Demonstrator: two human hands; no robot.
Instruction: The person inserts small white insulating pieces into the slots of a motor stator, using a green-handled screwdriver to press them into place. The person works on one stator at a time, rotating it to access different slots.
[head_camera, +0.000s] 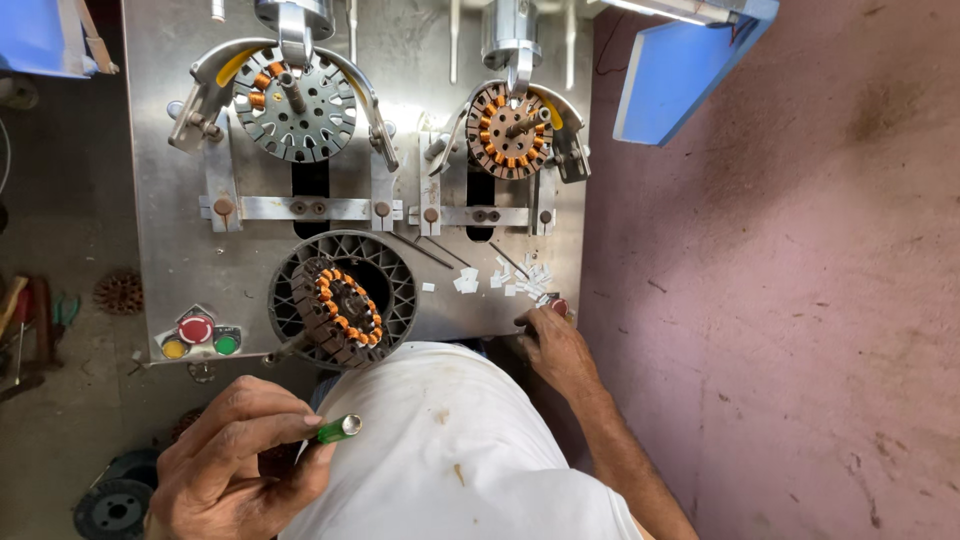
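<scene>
On the steel bench (180, 250), the left hand (235, 465) is closed around a green tool (338, 430) while the right hand (555, 345) rests loosely open by a red button (559, 307); the right wheel (508, 130) looks fully wound with copper, the left wheel (295, 105) barely begun
</scene>
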